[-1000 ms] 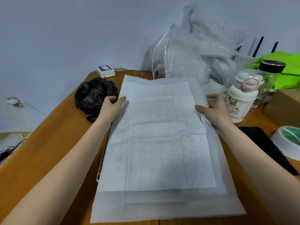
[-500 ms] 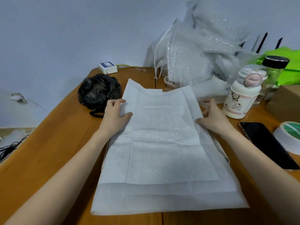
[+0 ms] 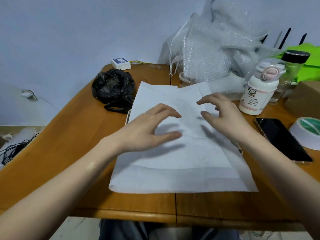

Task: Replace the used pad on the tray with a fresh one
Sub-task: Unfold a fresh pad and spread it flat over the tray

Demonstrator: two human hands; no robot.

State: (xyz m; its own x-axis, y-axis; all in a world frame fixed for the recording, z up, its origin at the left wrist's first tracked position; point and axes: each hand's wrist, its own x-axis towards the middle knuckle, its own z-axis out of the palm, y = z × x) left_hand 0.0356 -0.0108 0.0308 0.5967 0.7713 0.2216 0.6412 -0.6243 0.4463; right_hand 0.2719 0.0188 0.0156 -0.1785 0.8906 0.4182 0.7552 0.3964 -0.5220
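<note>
A large white pad lies spread over the wooden table and covers a tray; only a bit of the tray's pale rim shows at the pad's left edge. A second white layer sticks out under it along the near edge. My left hand hovers over the pad's middle with fingers loosely curved and spread, holding nothing. My right hand hovers beside it, fingers likewise curved and empty. Both hands are motion-blurred and cast shadows on the pad.
A crumpled black plastic bag sits left of the pad. Bubble wrap is piled behind. A white bottle, a glass jar, a black phone and a tape roll stand to the right.
Both hands have left the pad's side edges and moved inward over its middle, lifted off it. The pad's far end has been pulled nearer and lies flatter.
</note>
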